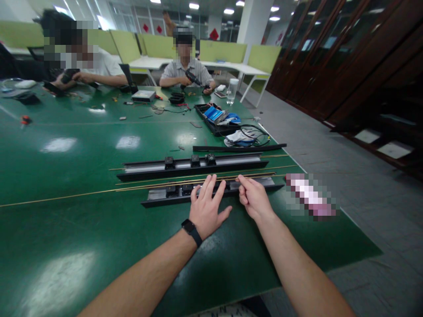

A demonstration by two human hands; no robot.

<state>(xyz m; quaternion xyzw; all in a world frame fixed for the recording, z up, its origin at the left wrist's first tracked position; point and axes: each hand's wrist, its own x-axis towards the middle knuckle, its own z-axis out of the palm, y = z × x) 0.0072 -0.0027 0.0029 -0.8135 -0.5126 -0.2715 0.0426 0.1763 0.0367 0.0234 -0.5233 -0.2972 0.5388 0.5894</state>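
My left hand [207, 209], with a dark watch [189, 226] on the wrist, lies palm down with fingers spread over the near black channel [165, 202]. Its fingertips reach several thin brass-coloured rods [132, 188] that run lengthwise along the channel. To its right, my right hand [254, 198] is curled, thumb and index finger pinched at one of these rods. Small dark blocks [171, 190] sit inside the near channel, partly hidden by my left hand. Just beyond is a second black channel [231, 167] holding three dark blocks [195, 161].
Behind the channels are a black strip [238, 148], work gloves [243, 137] with a cable, and a black tray [216, 127]. A pixelated pink item [310, 196] lies right, near the green table's edge. Two people work across the table, near a clear bottle [232, 92].
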